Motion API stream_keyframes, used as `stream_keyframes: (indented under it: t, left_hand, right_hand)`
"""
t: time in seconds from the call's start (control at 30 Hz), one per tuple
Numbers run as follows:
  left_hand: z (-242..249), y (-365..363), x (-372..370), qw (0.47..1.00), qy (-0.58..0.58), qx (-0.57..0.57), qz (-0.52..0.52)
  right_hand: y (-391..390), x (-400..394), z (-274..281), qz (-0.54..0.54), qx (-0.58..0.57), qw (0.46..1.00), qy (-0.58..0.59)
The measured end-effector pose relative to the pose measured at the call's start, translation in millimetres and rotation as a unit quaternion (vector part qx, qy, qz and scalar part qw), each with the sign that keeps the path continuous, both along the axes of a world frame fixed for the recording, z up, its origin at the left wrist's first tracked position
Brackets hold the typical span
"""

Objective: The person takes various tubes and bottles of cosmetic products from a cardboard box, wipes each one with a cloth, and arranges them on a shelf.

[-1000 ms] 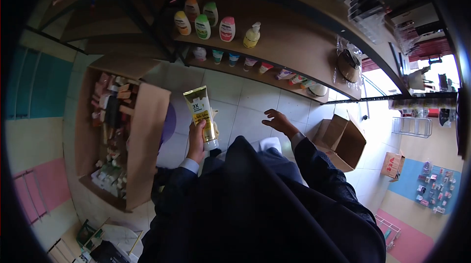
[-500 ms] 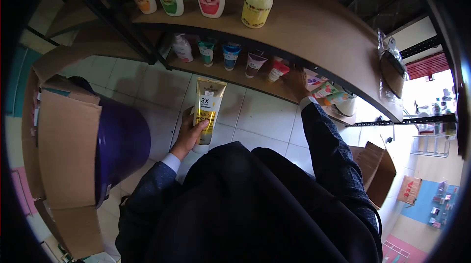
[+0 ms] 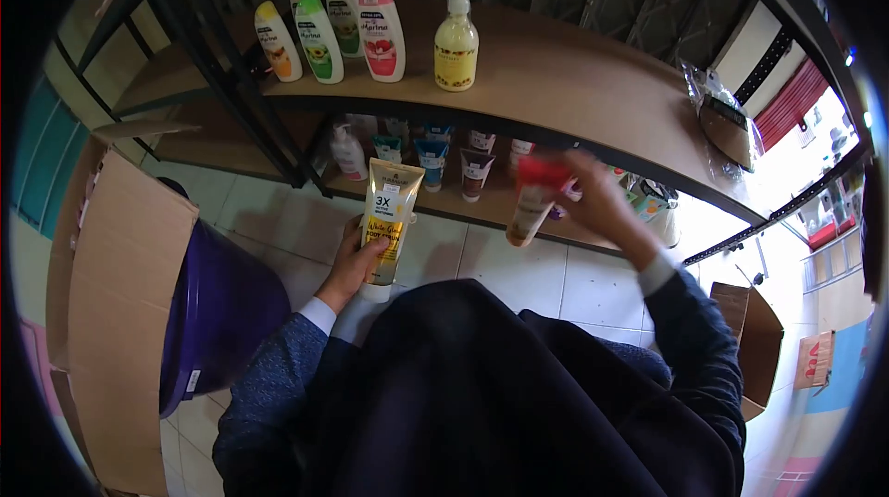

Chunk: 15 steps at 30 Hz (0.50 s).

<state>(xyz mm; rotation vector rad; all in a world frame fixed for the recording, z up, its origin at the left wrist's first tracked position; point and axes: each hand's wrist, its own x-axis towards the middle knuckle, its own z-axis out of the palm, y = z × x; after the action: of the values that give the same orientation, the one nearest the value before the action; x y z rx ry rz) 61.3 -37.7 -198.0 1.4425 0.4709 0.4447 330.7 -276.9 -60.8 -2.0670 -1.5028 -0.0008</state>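
Left fingers (image 3: 375, 245) wrapped round shiny gold-and-white tube (image 3: 394, 210), white cap (image 3: 375, 293) down; right fingers (image 3: 583, 171) pinch blurred red-topped tube (image 3: 532, 210).

You are in what looks like a shop: long brown board shelves on black metal frames (image 3: 519, 52) carry labelled toiletries, among them a clear pump bottle of yellow liquid (image 3: 456, 45) and a pink-and-white plastic bottle (image 3: 382, 38)

The left hand (image 3: 350, 267) holds a gold tube (image 3: 390, 228) upright; the right hand (image 3: 600, 205), blurred, grips a red tube (image 3: 537, 201) before the lower shelf (image 3: 505, 205), below the pump bottle (image 3: 456, 41)
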Motion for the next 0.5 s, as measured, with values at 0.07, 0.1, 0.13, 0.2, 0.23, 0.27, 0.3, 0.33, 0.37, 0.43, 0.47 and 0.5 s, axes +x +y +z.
stream_keyframes:
  t: [0.07, 0.1, 0.13, 0.2, 0.23, 0.27, 0.3, 0.33, 0.37, 0.43, 0.47, 0.5]
  left_hand:
    - [3.0, -3.6, 4.4, 0.999, -0.015, -0.04, -0.017]
    - [-0.1, -5.3, 5.3, 0.998, -0.023, -0.044, -0.032]
    - [-2.7, -7.6, 6.0, 0.997, -0.033, -0.047, -0.046]
    - [-8.6, -15.3, 8.0, 0.998, -0.04, -0.031, -0.042]
    - [-8.5, -19.2, 8.3, 0.998, -0.045, -0.022, -0.041]
    - [-8.2, -23.1, 8.7, 0.998, -0.05, -0.012, -0.039]
    - [-6.5, -26.3, 8.7, 0.998, -0.043, -0.017, -0.039]
    - [-2.7, -30.7, 8.8, 0.998, -0.043, -0.032, -0.036]
    - [1.0, -35.1, 8.9, 0.997, -0.042, -0.048, -0.032]
    - [-4.0, -35.2, 8.7, 0.998, -0.044, -0.041, -0.034]
    - [-6.2, -34.6, 8.7, 0.998, -0.043, -0.035, -0.035]
    - [-4.0, -35.0, 8.2, 0.998, -0.033, -0.044, -0.039]
  right_hand:
    - [-5.2, -0.8, 56.5, -0.021, 0.084, 0.996, -0.003]
    - [-0.5, 11.9, 70.5, -0.003, 0.136, 0.991, 0.0]
    - [3.3, 11.2, 98.5, -0.031, 0.125, 0.991, -0.043]
    - [25.6, 32.7, 118.6, -0.025, 0.179, 0.978, -0.103]
    - [37.1, 32.9, 131.3, -0.061, 0.162, 0.979, -0.108]
    - [50.1, 41.4, 134.4, -0.063, 0.163, 0.979, -0.109]
    - [64.4, 53.0, 133.1, -0.053, 0.148, 0.981, -0.115]
    - [75.6, 63.0, 130.4, -0.044, 0.133, 0.983, -0.12]
    - [84.8, 70.8, 127.2, -0.045, 0.134, 0.982, -0.122]
    - [100.0, 79.0, 121.0, -0.077, 0.101, 0.986, -0.113]
    - [103.6, 83.7, 117.9, -0.075, 0.102, 0.985, -0.114]
    - [105.9, 86.5, 116.1, -0.071, 0.096, 0.988, -0.099]
